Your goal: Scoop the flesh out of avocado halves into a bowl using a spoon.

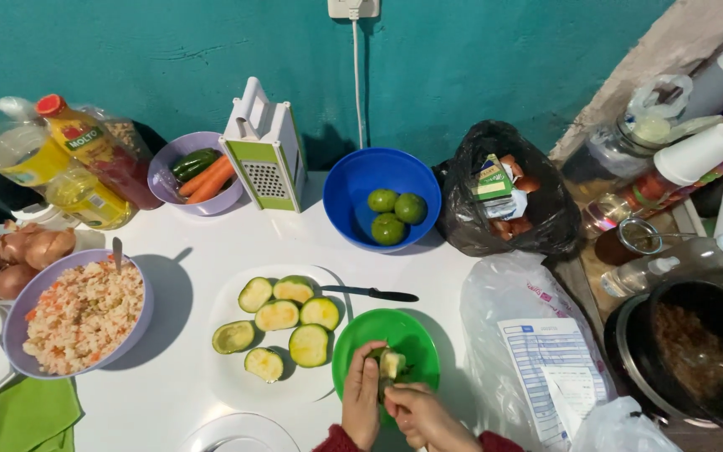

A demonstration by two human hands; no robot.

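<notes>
Over a green bowl [407, 333] my left hand [361, 403] and my right hand [422, 417] together hold a pale green vegetable piece [392, 363]. Both hands have their fingers closed around it. To the left, a white plate [236, 377] carries several halved green vegetables [286, 322], cut sides up. A black-handled knife [371, 293] rests on the plate's far right rim, blade pointing left.
A lilac bowl of rice mix [83, 315] with a spoon sits left. Behind stand a blue bowl with three limes [388, 197], a box grater [265, 159], a bowl of carrots [197, 174], oil bottles [85, 163], onions [23, 249], a black bag [508, 191]. A dark pot [700, 351] is at right.
</notes>
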